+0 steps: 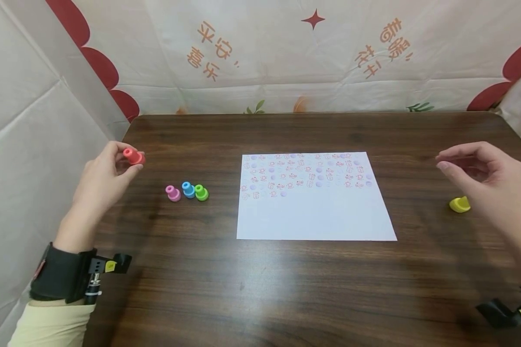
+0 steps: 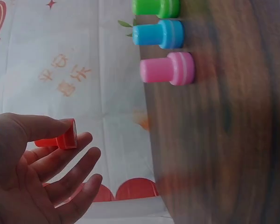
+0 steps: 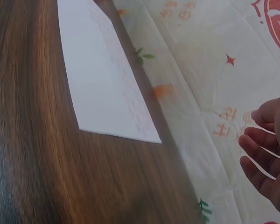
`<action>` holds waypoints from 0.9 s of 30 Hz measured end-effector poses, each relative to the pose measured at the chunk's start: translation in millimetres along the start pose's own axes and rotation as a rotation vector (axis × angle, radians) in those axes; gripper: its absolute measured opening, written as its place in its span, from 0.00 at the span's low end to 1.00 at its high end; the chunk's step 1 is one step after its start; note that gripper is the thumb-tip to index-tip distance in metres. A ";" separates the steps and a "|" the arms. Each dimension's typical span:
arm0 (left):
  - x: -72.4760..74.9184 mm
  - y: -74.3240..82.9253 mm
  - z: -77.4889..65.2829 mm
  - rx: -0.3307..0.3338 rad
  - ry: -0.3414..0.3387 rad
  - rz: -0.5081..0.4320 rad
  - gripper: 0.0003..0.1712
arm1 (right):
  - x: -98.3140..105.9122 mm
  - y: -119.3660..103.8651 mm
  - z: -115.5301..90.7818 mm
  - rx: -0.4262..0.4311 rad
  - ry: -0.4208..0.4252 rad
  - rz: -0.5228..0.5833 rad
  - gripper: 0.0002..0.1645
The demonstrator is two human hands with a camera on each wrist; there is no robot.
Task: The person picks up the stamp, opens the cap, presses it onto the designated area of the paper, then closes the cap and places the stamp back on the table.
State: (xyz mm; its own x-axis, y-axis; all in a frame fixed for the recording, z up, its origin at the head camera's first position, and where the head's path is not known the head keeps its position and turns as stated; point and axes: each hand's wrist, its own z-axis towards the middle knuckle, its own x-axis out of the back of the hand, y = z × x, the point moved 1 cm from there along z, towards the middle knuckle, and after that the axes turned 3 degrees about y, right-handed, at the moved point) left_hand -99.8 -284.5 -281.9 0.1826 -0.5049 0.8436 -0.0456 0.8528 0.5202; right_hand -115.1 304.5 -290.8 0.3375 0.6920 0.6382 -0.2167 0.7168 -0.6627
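My left hand (image 1: 102, 178) pinches a small red stamp (image 1: 133, 155) between thumb and fingers, above the left side of the table. In the left wrist view the red stamp (image 2: 67, 135) lies under the thumb, the other fingers loosely spread. Pink (image 1: 172, 193), blue (image 1: 188, 190) and green stamps (image 1: 201, 193) stand upright in a cluster to the right of that hand. On the right side, my right hand (image 1: 492, 178) hovers with fingers loosely bent and nothing in them. A yellow piece (image 1: 459, 205) lies just below it, partly covered by the hand in the head view.
A white sheet of paper (image 1: 312, 217) lies mid-table, its upper part covered with rows of small red and purple stamp prints. The dark wooden table (image 1: 252, 289) ends at a white printed cloth (image 1: 278, 58) behind. Another pale cloth (image 1: 30, 106) hangs along the left.
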 end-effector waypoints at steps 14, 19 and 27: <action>-18.8 -19.5 -2.4 0.000 -0.060 0.063 0.22 | 5.1 31.9 -1.5 -0.025 0.013 0.030 0.10; -26.0 -23.3 -3.6 -0.039 -0.069 0.089 0.20 | 5.5 44.4 -2.7 -0.025 0.027 -0.037 0.07; -37.3 -29.2 -4.6 -0.016 -0.125 0.110 0.20 | 7.8 61.4 -5.8 -0.063 0.023 -0.086 0.05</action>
State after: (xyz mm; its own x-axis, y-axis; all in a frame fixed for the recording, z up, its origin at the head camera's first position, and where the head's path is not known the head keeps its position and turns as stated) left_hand -100.8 -290.0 -329.2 0.0538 -0.4202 0.9058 -0.0424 0.9054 0.4225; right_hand -120.5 353.4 -328.8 0.3738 0.6258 0.6846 -0.1283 0.7659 -0.6300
